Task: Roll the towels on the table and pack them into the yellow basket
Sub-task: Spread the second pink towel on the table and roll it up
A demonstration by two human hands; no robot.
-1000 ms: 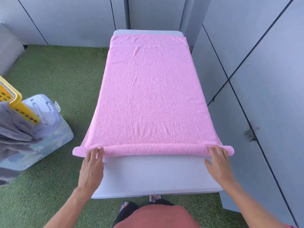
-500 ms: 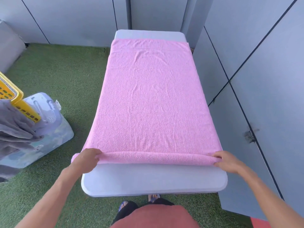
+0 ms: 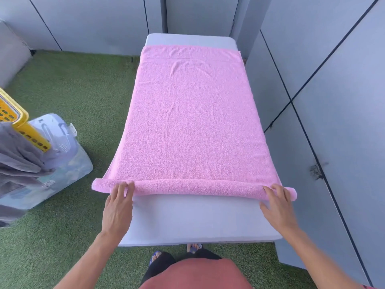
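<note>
Pink towel (image 3: 193, 122) lies flat along the desk (image 3: 195, 217), near edge wound into a thin roll (image 3: 193, 187) spanning the full width and overhanging both sides.

Change vs half a second ago: both hands were curled over the roll ends, turning it. Now they've reset: left hand (image 3: 118, 205) and right hand (image 3: 276, 205) lie with fingers straight and spread, fingertips resting on the roll's near side, palms on bare desk. Nothing gripped. Roll looks a touch thicker than a second ago, and sits slightly farther from the near desk edge.

Read: one turn finished, hands positioned to push the next. Most of the towel is still unrolled, so early in this towel.

Wrinkles in the far half (image 3: 187, 67); may bunch as the roll reaches them.

Yellow basket (image 3: 19, 124) is at far left, off the desk, only a corner in view. Grey towel (image 3: 18, 163) hangs beside it over a clear plastic bin (image 3: 62, 155) on the green turf (image 3: 83, 90).
</note>
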